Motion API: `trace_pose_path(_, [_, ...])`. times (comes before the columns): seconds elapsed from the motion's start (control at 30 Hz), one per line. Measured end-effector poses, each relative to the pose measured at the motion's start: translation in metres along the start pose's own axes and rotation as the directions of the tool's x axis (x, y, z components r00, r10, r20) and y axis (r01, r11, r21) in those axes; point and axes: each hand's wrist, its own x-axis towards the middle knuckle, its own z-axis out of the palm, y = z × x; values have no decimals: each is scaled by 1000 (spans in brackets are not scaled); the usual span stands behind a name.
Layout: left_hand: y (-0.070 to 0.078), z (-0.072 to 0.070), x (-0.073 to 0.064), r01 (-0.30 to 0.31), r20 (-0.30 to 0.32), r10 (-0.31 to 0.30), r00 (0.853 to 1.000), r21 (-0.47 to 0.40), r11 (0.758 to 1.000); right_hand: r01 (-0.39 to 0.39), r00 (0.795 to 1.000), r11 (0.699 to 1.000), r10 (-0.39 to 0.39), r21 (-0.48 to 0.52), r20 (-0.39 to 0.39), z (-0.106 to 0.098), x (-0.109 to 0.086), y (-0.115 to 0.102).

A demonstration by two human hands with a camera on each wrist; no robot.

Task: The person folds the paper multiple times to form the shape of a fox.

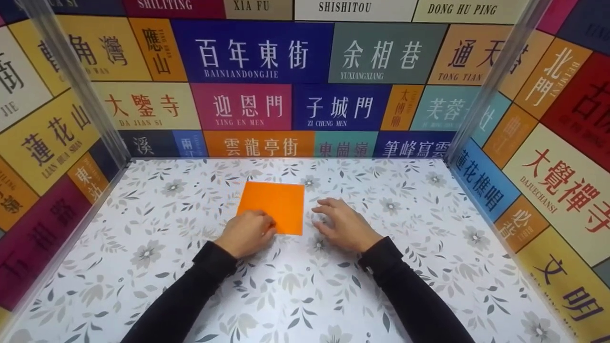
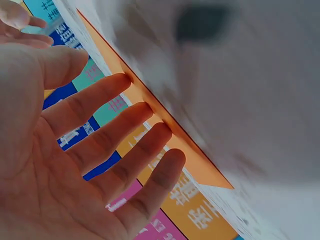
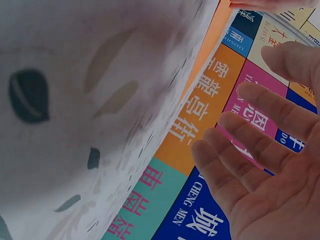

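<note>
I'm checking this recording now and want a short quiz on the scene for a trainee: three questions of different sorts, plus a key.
1. Multiple choice: which of the hands touches the orange sheet?
A. Only the left
B. Only the right
C. Both

2. True or false: the right hand is apart from the sheet.

3. Fill in the blank: the sheet lies on a white surface printed with leaves and ____.

Key:
1. A: the left hand has its fingers on it.
2. True: a gap shows between them in the head view.
3. Flowers.
</note>
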Motion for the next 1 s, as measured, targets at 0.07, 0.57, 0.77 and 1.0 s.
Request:
trace_pose_path(0.07, [6, 2, 1, -14, 13, 14, 1000, -9, 1000, 19, 1000, 1000, -19, -2, -3, 2, 2, -1])
trace_pose_path(0.57, [43, 15, 8, -134, 8, 134, 991, 3, 991, 39, 998, 999, -38, -30, 48, 10, 3, -3])
trace_pose_path(0.77, [53, 17, 9, -156, 14, 156, 988, -13, 988, 32, 996, 999, -29, -32, 79, 12, 1, 0])
trace_pose_path(1.0, [58, 19, 8, -164, 23, 164, 986, -11, 986, 38, 993, 998, -33, -42, 116, 13, 2, 4])
